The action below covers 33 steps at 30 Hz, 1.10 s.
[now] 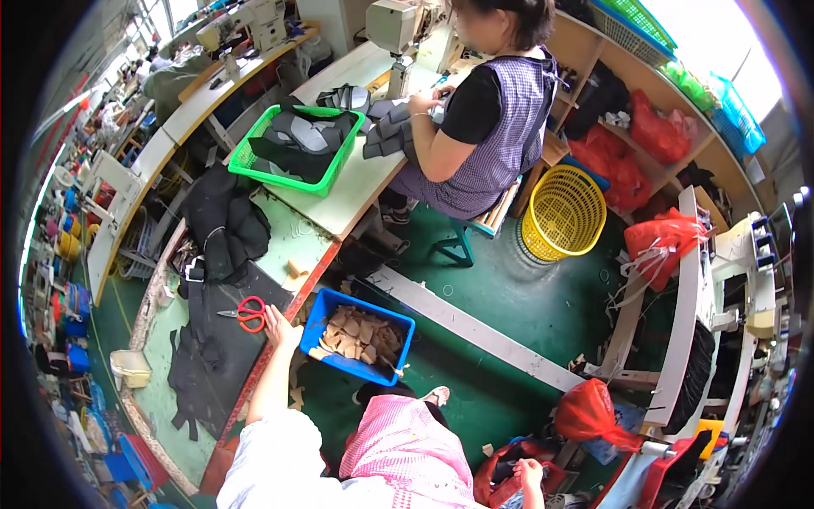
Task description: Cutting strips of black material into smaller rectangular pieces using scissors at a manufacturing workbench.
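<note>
A pair of red-handled scissors (252,315) lies on dark cloth (222,339) over the pale green table at the left, blades pointing left. My left hand (283,329) reaches to the table's red edge, fingers stretched toward the scissors' handles; whether they touch cannot be made out. Just right of this hand, a blue bin (402,339) holds many small tan pieces (360,333). Low on the right, my right hand (529,472) is loosely closed, and no object shows in it. It is nearest a red bag (489,479) by my pink checked apron.
A co-worker (496,127) sits at a sewing machine (394,34), holding grey pieces. A green basket (335,161) of dark pieces stands on the worktable. A yellow basket (564,212) stands on the floor. A long white beam (475,327) crosses the floor; a red bag (593,411) sits at right.
</note>
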Tool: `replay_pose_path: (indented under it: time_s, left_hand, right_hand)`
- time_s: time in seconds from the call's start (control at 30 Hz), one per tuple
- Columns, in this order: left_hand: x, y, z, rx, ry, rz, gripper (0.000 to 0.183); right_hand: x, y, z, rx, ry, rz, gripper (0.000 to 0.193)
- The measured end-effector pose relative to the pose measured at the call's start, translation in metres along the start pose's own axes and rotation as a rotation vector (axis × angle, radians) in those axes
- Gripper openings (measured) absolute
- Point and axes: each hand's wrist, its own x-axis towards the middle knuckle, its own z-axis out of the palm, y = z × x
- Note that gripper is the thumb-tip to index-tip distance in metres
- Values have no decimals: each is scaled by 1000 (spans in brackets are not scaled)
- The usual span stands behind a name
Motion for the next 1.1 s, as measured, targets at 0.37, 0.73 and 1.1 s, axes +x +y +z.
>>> replay_pose_path:
  time_s: [0.37,0.73,1.1]
  left_hand:
    - [40,-30,-3,-336,-306,13,121]
    - [32,-17,-38,-660,-266,-13,77]
    - [115,140,-116,-1341,-198,-85,53]
  right_hand:
    - [17,-199,111,-473,-306,-273,13]
    - [28,-388,362,-841,-804,-344,35]
    - [-59,-635,739,-280,-892,-667,79]
